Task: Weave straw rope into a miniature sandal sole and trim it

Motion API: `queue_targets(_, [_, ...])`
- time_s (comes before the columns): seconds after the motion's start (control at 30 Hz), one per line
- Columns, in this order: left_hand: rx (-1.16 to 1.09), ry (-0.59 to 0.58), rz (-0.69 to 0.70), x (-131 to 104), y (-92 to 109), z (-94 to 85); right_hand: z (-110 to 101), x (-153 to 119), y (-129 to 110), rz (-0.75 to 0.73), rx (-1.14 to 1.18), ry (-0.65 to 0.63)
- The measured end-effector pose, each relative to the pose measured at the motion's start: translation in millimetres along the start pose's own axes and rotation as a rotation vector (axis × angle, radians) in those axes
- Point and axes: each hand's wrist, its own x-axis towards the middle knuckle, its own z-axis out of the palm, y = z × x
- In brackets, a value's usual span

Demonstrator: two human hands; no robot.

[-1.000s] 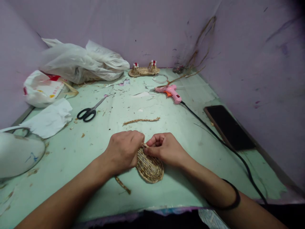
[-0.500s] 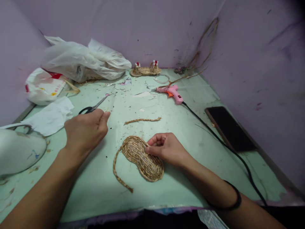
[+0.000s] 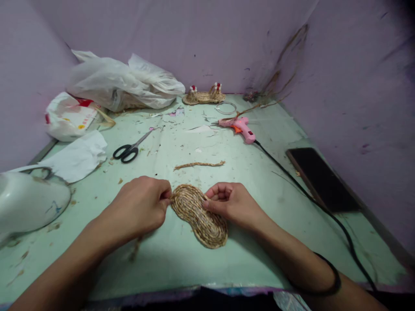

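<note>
A sole-shaped coil of braided straw cord [image 3: 199, 216] lies on the green table in front of me. My left hand [image 3: 144, 205] is closed at its upper left edge, pinching the loose braided cord where it leaves the coil; the cord's blurred tail [image 3: 134, 249] shows below that hand. With thumb and fingers, my right hand [image 3: 231, 202] grips the coil's upper right edge. A short cut piece of braided cord [image 3: 199, 164] lies just beyond the coil. Black-handled scissors [image 3: 129, 151] rest past my left hand.
A pink glue gun [image 3: 240, 127] lies at back right, its black cable [image 3: 298, 185] running toward the front edge beside a dark phone [image 3: 322, 179]. Plastic bags [image 3: 123, 82] and white paper [image 3: 81, 155] sit left. A beaded straw piece [image 3: 204, 97] stands at the wall.
My left hand came from near the scissors down and right to the coil and took hold of the loose cord, whose tail has swung left. My right hand keeps its grip.
</note>
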Motion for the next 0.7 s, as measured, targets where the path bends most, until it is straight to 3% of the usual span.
queue_targets(0.13, [-0.224, 0.149, 0.179, -5, 5, 3.3, 0, 0, 1, -0.018, 0.011, -0.009])
queue_targets(0.27, [-0.227, 0.274, 0.352, -7, 8, 14.5, 0, 1, 3, -0.029, 0.005, -0.005])
queue_targets(0.43, [-0.242, 0.401, 0.4, -6, 11, 24.3, -1, 2, 5, -0.052, 0.001, -0.016])
queue_targets(0.7, [-0.115, 0.49, 0.45, -3, 17, 31.2, -1, 2, 8, -0.077, 0.021, -0.017])
